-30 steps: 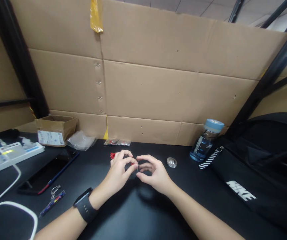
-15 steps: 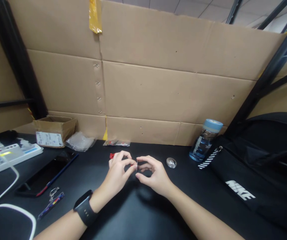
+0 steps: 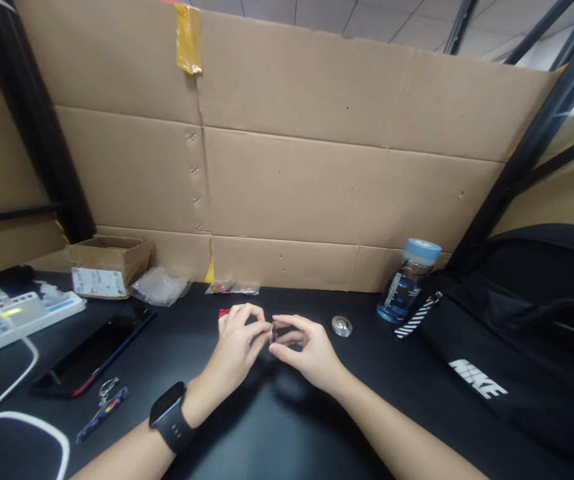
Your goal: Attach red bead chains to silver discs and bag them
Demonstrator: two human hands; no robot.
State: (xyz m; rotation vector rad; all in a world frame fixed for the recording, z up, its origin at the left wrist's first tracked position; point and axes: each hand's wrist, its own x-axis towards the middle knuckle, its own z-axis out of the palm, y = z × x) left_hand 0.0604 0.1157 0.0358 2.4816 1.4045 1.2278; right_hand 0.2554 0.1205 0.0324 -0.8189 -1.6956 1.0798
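Both hands meet above the black table. My right hand (image 3: 304,347) grips the edges of a small thin disc (image 3: 273,332), seen nearly edge-on, between thumb and fingertips. My left hand (image 3: 241,340), with a black watch on its wrist, is closed, its fingertips at the left side of the disc; what they pinch is too small to name. Something red (image 3: 223,312) shows just behind the left fingers, mostly hidden. To the right of my right hand a round clear and silver piece (image 3: 341,326) lies on the table.
A blue-lidded bottle (image 3: 409,280) and a black bag (image 3: 527,347) stand right. At left are a phone (image 3: 99,350), keychain (image 3: 104,410), power strip (image 3: 21,317) with white cable, cardboard box (image 3: 109,267) and plastic bag (image 3: 161,285). Small packets (image 3: 233,289) lie by the cardboard wall (image 3: 291,180).
The disc has turned slightly between my fingers, and both hands have shifted only a little. The whole view has moved slightly.
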